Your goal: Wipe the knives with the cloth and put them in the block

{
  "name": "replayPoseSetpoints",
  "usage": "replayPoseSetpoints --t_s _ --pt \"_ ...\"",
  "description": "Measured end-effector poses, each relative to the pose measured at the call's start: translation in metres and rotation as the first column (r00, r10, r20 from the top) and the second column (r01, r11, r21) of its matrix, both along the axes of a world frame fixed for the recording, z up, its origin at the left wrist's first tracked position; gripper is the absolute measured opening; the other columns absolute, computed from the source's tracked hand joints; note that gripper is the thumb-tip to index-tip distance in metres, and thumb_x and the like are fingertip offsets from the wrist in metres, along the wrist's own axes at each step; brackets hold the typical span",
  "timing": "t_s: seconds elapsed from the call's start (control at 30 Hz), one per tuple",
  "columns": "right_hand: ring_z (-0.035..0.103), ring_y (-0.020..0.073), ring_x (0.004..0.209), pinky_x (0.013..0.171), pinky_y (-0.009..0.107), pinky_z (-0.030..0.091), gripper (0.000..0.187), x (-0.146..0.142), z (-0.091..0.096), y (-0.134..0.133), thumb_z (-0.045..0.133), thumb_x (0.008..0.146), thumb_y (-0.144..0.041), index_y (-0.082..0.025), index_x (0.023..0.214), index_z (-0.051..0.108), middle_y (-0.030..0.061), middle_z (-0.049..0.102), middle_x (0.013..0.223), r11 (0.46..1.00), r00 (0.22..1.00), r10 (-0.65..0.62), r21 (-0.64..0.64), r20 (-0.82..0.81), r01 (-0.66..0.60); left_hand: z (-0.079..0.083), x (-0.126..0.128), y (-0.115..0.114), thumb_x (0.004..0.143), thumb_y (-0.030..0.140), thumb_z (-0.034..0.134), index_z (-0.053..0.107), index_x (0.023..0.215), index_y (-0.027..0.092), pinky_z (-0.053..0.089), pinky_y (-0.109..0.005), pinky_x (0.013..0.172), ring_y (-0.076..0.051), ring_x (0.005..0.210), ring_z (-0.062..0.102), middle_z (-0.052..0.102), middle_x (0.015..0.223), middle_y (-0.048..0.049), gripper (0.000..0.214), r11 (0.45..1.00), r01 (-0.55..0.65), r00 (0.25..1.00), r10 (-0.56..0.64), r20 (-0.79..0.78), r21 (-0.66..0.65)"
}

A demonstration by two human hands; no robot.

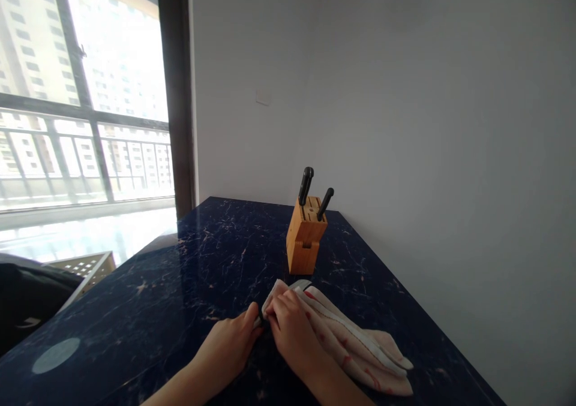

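Low in the view, my left hand is closed around the handle end of a knife, most of which is hidden by my fingers. The grey blade shows past a pale pink towel with red marks. My right hand grips a fold of this towel around the blade, and the rest of the cloth drapes to the right on the table. Just beyond stands an upright wooden knife block, with black-handled knives in its slots.
The dark blue marble-patterned table runs back to the wall. A pale round patch shows at its near left. Left of the table are a chair with dark cloth on it and a large window.
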State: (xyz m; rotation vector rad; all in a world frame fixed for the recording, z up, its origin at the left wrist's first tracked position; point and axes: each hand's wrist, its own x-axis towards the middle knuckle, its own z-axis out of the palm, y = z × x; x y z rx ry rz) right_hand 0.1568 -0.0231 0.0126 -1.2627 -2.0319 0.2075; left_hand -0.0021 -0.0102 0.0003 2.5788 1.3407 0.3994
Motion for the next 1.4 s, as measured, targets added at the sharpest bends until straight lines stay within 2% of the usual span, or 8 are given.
replayPoseSetpoints --t_s 0.23,0.5,0.67,0.8,0.97,1.1,1.3,1.4 --pt "0.046 0.0154 0.081 0.075 0.028 0.035 0.02 0.0 -0.001 -0.001 0.046 0.07 0.001 -0.02 0.067 0.046 -0.0004 0.051 0.074 1.0 0.999 -0.024 0.006 0.044 0.024 0.003 0.001 0.0 0.089 0.024 0.03 0.037 0.105 0.019 0.043 -0.028 0.058 -0.024 0.076 0.064 0.066 0.09 -0.0067 0.018 1.0 -0.004 1.0 0.003 -0.025 -0.013" --pt "0.045 0.0153 0.085 0.077 0.027 0.034 0.019 -0.003 -0.001 0.001 0.046 0.071 0.0 -0.02 0.071 0.045 -0.0007 0.051 0.078 0.999 0.999 -0.027 0.038 0.034 0.025 -0.002 -0.001 0.0 0.089 0.026 0.03 0.038 0.103 0.02 0.043 -0.028 0.059 -0.023 0.076 0.064 0.065 0.09 -0.0056 0.017 1.0 0.018 0.999 -0.018 -0.029 0.02" --pt "0.046 0.0156 0.083 0.074 0.027 0.034 0.018 0.009 -0.002 0.014 0.045 0.073 -0.002 -0.02 0.073 0.047 0.0002 0.052 0.079 0.991 0.984 -0.131 0.048 0.124 0.126 0.003 0.0 0.0 0.089 0.026 0.029 0.039 0.101 0.02 0.044 -0.027 0.058 -0.023 0.075 0.064 0.065 0.09 -0.0057 0.017 1.0 -0.014 0.999 0.014 -0.038 0.002" --pt "0.046 0.0158 0.083 0.073 0.027 0.033 0.021 0.026 0.002 0.025 0.039 0.078 -0.002 -0.02 0.072 0.049 0.0009 0.054 0.078 0.962 0.936 -0.273 0.071 0.221 0.264 0.008 0.003 -0.002 0.089 0.026 0.03 0.038 0.107 0.018 0.044 -0.027 0.059 -0.023 0.077 0.065 0.066 0.092 -0.0077 0.021 0.998 -0.061 0.996 0.059 -0.064 -0.028" --pt "0.047 0.0172 0.083 0.074 0.028 0.032 0.025 0.044 0.009 0.03 0.036 0.079 -0.001 -0.02 0.069 0.049 0.0029 0.055 0.078 0.935 0.898 -0.354 0.113 0.262 0.336 0.008 0.003 -0.003 0.089 0.027 0.029 0.038 0.109 0.019 0.043 -0.027 0.062 -0.023 0.08 0.064 0.065 0.095 -0.0092 0.023 0.999 -0.032 0.999 0.032 -0.041 -0.006" --pt "0.047 0.019 0.084 0.074 0.03 0.031 0.025 0.058 0.009 0.032 0.035 0.078 -0.002 -0.02 0.07 0.051 0.0051 0.057 0.082 0.904 0.855 -0.427 0.144 0.293 0.402 0.004 0.001 -0.002 0.089 0.029 0.03 0.039 0.107 0.022 0.041 -0.026 0.06 -0.022 0.076 0.064 0.066 0.091 -0.0059 0.021 0.999 -0.03 1.0 0.03 -0.005 -0.012" --pt "0.048 0.0256 0.086 0.075 0.038 0.03 0.022 0.08 0.004 0.032 0.038 0.073 0.0 -0.017 0.076 0.053 0.0119 0.057 0.08 0.823 0.766 -0.568 0.196 0.302 0.533 0.015 -0.004 -0.006 0.088 0.035 0.034 0.047 0.087 0.025 0.035 -0.022 0.058 -0.017 0.067 0.062 0.064 0.072 0.0012 0.016 0.997 -0.054 0.981 0.063 0.184 -0.053" --pt "0.048 0.0261 0.09 0.077 0.04 0.031 0.029 0.088 0.003 0.035 0.038 0.073 -0.004 -0.014 0.097 0.05 0.0122 0.056 0.09 0.779 0.761 -0.623 0.228 0.178 0.585 0.024 -0.009 -0.006 0.089 0.04 0.031 0.047 0.08 0.024 0.033 -0.021 0.057 -0.014 0.06 0.057 0.058 0.064 0.0036 0.024 0.995 -0.072 0.943 0.092 0.321 -0.074"
